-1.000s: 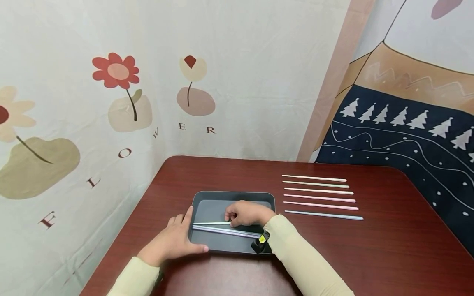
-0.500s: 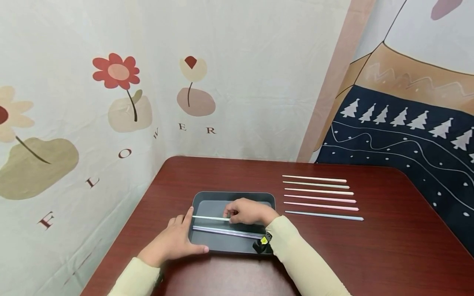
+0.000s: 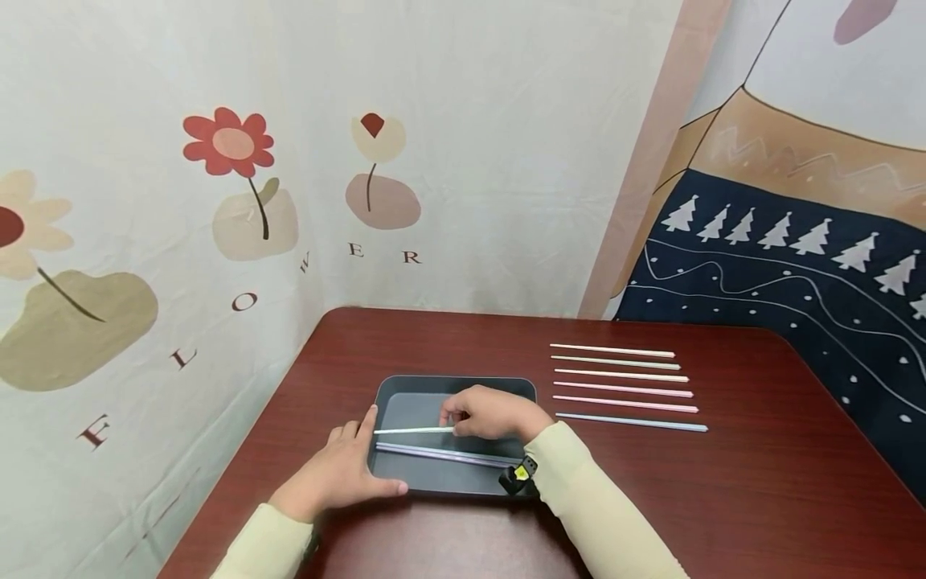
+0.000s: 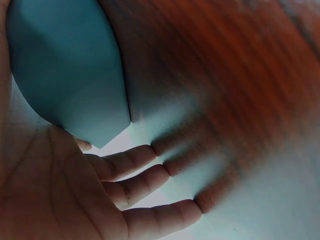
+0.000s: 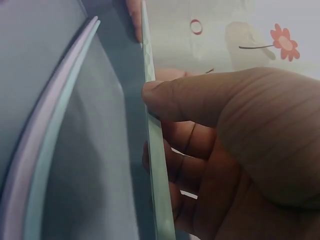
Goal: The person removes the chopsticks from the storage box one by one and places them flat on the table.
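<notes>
In the head view, my right hand pinches a pale green chopstick between thumb and fingers over a dark grey tray. The chopstick's thin end points left, close to my left index finger. Seen in the right wrist view, the thumb presses on one side of it with the fingers behind. Below it in the tray lie a lilac chopstick and a light blue chopstick, side by side. My left hand rests against the tray's left end, fingers straight, thumb along the front edge.
Right of the tray, several chopsticks lie in spaced rows on the brown table, among them a pink chopstick and a blue chopstick. Behind the table hangs a flower-printed cloth.
The green chopstick in my right hand has risen away from the lying pair, then tilted back slightly so its left end is lower. My left hand has stayed in place.
</notes>
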The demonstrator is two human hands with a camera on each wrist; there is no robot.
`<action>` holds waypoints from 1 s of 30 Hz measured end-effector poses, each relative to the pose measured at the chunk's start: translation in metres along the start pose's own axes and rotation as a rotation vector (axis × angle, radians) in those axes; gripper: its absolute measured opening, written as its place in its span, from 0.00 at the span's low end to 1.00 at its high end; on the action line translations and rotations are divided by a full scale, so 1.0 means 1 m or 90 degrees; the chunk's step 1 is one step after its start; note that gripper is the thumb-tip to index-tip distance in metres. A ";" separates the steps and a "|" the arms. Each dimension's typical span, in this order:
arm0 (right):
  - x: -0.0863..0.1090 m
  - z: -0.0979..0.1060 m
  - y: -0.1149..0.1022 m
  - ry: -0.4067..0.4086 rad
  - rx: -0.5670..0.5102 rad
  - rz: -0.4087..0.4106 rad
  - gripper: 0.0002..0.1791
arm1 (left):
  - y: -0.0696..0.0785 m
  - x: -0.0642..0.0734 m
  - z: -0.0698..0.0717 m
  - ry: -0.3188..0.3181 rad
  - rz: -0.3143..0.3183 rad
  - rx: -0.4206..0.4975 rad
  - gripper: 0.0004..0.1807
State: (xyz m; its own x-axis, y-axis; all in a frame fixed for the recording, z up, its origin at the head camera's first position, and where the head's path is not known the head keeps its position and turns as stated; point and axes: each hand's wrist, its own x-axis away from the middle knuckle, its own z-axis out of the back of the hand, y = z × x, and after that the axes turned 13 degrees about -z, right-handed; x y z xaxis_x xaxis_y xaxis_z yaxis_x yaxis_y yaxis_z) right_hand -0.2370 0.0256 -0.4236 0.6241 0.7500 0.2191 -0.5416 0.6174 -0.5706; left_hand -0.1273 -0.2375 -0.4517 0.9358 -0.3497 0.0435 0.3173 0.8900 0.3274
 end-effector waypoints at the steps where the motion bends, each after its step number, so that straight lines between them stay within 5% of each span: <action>1: 0.002 0.001 -0.001 0.003 0.002 0.004 0.10 | 0.000 0.000 0.000 0.001 0.001 0.000 0.79; 14: 0.029 0.022 -0.005 0.055 0.014 0.037 0.11 | 0.000 0.001 -0.001 0.010 0.003 0.000 0.79; 30: 0.099 0.040 0.044 0.120 0.019 -0.033 0.14 | 0.001 0.002 0.000 0.007 0.002 0.004 0.79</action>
State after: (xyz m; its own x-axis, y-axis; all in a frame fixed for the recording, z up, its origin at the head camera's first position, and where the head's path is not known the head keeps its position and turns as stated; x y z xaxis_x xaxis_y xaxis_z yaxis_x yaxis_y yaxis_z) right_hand -0.2214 0.1369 -0.3949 0.7441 0.6614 0.0941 -0.5207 0.6625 -0.5385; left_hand -0.1253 -0.2374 -0.4517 0.9385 -0.3436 0.0335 0.3136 0.8891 0.3334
